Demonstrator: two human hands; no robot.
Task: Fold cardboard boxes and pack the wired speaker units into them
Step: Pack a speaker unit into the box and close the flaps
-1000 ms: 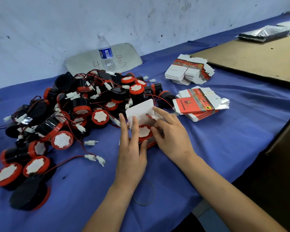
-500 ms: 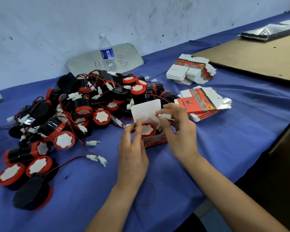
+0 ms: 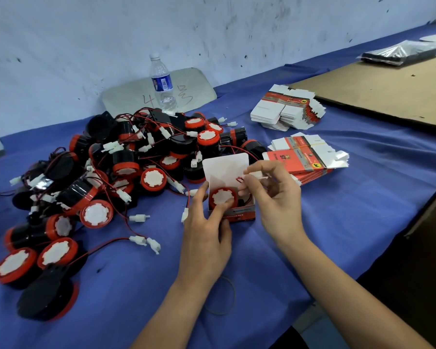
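A small red and white cardboard box [image 3: 239, 214] stands on the blue cloth with its white lid flap [image 3: 225, 166] raised. Inside it sits a speaker unit [image 3: 222, 196] with a red rim and white cap. My left hand [image 3: 207, 230] grips the box from the left, thumb on the speaker's cap. Just right of the box, my right hand [image 3: 275, 195] pinches the speaker's white connector [image 3: 258, 175] and red wire above the opening. A large pile of wired speaker units [image 3: 126, 167] lies to the left. Two stacks of flat boxes lie to the right, one near [image 3: 307, 159] and one farther back [image 3: 287, 107].
A water bottle [image 3: 162, 84] stands behind the pile against the wall, before a grey board [image 3: 196, 89]. A brown cardboard sheet [image 3: 388, 86] covers the far right of the table. A rubber band [image 3: 222, 295] lies under my left wrist. The table's edge [image 3: 363, 273] runs along the right.
My right hand lifted off the box and pulled the white connector and wire up above the opening. My left hand shifted from flat on the box to gripping it, thumb on the speaker.
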